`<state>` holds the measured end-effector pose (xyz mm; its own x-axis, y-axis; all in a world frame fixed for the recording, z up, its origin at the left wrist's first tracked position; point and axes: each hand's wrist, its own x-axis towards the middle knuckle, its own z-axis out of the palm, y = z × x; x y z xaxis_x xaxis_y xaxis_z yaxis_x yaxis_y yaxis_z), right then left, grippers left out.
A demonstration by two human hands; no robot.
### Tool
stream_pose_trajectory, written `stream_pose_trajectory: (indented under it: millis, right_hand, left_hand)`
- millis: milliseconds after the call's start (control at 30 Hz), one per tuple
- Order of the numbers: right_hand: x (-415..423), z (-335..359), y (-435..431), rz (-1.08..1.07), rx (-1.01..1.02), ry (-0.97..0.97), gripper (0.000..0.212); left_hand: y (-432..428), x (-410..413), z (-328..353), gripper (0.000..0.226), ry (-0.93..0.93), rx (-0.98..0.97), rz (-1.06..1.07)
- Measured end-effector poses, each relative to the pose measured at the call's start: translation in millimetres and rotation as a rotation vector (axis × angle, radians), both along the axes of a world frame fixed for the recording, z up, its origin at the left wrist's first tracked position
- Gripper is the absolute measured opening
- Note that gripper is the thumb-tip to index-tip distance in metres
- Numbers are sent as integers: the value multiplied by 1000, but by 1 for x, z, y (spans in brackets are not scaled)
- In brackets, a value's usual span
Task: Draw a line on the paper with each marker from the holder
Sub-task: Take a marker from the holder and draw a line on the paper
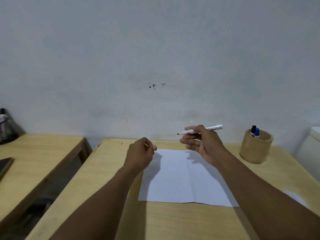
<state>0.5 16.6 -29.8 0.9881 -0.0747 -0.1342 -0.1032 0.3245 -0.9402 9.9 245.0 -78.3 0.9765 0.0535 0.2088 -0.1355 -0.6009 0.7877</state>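
Observation:
A white sheet of paper (183, 179) lies on the wooden table (110, 170), with no marks that I can see. My right hand (206, 144) holds an uncapped red marker (213, 128) above the paper's far edge, red tip pointing left. My left hand (141, 153) hovers by the paper's far left corner, fingers curled around what looks like the red cap (155, 148). A round wooden holder (254, 148) stands at the right with a black marker (253, 129) and a blue marker (257, 132) upright in it.
A pale wall rises right behind the table. A second wooden table (34, 161) sits to the left across a gap, with a dark flat object (5, 166) on it. A white object (313, 146) stands at the far right edge.

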Motion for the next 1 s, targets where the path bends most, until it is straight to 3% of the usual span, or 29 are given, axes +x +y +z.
stream_pose_trajectory:
  millis: [167, 267, 567, 1000]
  right_hand:
    - [36, -39, 52, -70, -253, -68, 8]
    - [54, -57, 75, -82, -361, -81, 7]
    - [67, -88, 98, 16, -530, -77, 5]
    - [76, -100, 102, 5, -592, -111, 4]
  left_hand:
    - [10, -6, -47, 16, -170, 342, -27]
    - [11, -10, -59, 19, -291, 413, -57]
    - [14, -4, -64, 23, -317, 348, -6]
    - [20, 2, -63, 26, -298, 189, 71]
